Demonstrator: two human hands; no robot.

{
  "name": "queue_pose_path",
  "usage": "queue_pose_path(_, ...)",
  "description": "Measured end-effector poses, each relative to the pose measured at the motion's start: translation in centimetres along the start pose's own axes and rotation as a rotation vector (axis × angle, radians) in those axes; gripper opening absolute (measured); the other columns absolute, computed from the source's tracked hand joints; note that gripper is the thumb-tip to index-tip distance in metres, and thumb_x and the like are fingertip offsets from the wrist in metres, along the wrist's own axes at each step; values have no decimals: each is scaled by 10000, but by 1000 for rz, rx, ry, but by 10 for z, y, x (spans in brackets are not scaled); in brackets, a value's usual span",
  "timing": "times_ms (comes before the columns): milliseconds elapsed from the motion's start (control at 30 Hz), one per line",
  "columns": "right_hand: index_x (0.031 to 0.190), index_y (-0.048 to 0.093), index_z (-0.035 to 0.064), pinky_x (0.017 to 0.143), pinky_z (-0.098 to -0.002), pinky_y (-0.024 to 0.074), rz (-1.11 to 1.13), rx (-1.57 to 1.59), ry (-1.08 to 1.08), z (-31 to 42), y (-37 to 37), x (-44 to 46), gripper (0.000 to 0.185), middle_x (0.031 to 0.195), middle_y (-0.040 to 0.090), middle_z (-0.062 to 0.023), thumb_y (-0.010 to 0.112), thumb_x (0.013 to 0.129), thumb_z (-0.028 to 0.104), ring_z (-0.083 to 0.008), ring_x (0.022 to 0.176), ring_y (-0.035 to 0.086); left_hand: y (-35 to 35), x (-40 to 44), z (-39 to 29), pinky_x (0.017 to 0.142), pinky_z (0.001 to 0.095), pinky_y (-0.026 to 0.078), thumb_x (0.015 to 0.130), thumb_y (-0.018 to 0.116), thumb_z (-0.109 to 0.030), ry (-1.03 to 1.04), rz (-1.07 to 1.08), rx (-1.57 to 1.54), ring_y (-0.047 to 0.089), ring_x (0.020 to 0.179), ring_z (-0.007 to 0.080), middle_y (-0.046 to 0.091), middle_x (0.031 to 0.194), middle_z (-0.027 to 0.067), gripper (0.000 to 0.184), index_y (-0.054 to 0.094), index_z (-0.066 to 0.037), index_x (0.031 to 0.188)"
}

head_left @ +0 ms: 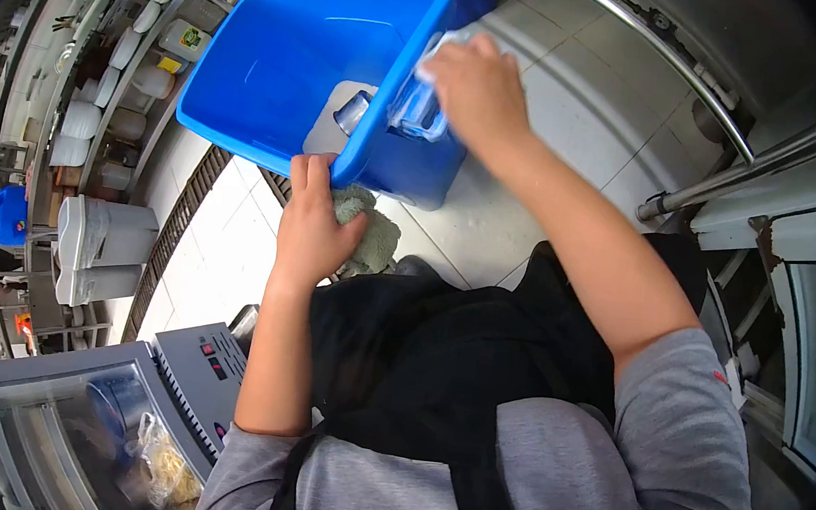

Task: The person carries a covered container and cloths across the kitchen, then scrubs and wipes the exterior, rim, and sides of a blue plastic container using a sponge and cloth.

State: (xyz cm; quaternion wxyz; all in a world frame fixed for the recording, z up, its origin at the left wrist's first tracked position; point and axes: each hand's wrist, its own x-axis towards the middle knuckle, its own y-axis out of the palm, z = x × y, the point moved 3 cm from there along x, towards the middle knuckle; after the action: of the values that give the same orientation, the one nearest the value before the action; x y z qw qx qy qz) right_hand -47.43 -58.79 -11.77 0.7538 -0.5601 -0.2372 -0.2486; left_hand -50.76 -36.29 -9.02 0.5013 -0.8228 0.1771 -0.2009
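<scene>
The left hand [314,224], thumb spread wide, hooks its fingers over the smooth rim of a blue plastic bin [280,49] in front of the person, against a nubby green cloth [376,241]. The right hand [480,92] pinches a crumpled whitish wipe [434,60] at the outer side.

Single head-worn view, wide and round-edged, looking steeply down past wearer's chest to nearby hands; no second view.

bright, whitish light washes over the pale floor [235,225], with soft shadow bands near the shiny rail [654,41]. faint glare marks the blue bin [290,50]. the right hand [482,87] looks slightly blurred; shelves [112,70] bend toward black, rounded edges.
</scene>
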Motion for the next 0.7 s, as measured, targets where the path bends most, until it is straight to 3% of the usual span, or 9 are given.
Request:
queue_pose_path(33,920,705,152,709,-405,473,-12,-42,42,-16,5,9,181,845,627,-10,601,773,157,-265,862,544,0,0,-1,834,426,467,647,658,-10,-8,4,10,529,1017,406,428,1129,183,601,406,-10,1193)
queue_pose_path(67,890,713,174,756,-454,472,-3,240,358,-41,18,14,207,949,643,-74,578,756,92,-287,920,569,1,-1,-1,834,426,467,647,658,-10,-6,12,21,529,1017,406,428,1129,183,601,406,-10,1193)
queue_pose_path(100,967,707,157,729,-404,510,144,486,498,-67,28,18,209,982,664,-102,581,809,104,-262,875,608,1,-2,-1,802,442,481,647,679,-27,27,-4,45,541,984,417,427,1138,185,613,405,-17,1195)
queue_pose_path(167,1045,669,89,706,-369,540,294,1374,1027,-86,70,-3,195,991,671,-91,572,878,107,-206,855,640,0,0,0,771,457,494,646,700,-43,66,-21,78,554,952,429,427,1147,188,625,404,-23,1196)
queue_pose_path(267,1102,621,17,748,-352,553,112,1865,1122,-63,73,-18,214,975,666,-69,542,922,102,-169,872,653,1,1,0,770,457,497,648,703,-36,45,-2,89,549,966,424,422,1156,183,633,394,-23,1200)
queue_pose_path(400,1122,602,1,726,-337,555,442,1704,840,-78,66,5,231,994,660,-90,553,917,96,-164,863,658,3,1,1,771,456,499,641,705,-32,23,26,95,551,964,422,421,1155,185,643,389,-24,1201)
queue_pose_path(567,1132,600,24,684,-269,527,364,1555,889,-72,34,-22,240,997,651,-67,551,909,98,-131,804,644,3,4,2,764,452,497,637,701,-36,22,18,99,553,951,422,419,1137,192,631,394,-18,1189)
queue_pose_path(633,1093,622,14,619,-279,514,182,1569,1012,-59,34,-37,216,943,653,-73,574,899,98,-134,715,617,3,5,1,805,438,478,635,673,-9,13,10,67,538,974,415,417,1121,189,616,398,-11,1186)
queue_pose_path(700,1032,623,22,681,-306,514,45,1626,973,-39,65,-50,183,938,650,-73,592,857,66,-158,779,624,4,3,-1,845,424,458,632,645,19,10,20,35,524,997,407,416,1104,187,603,402,-4,1184)
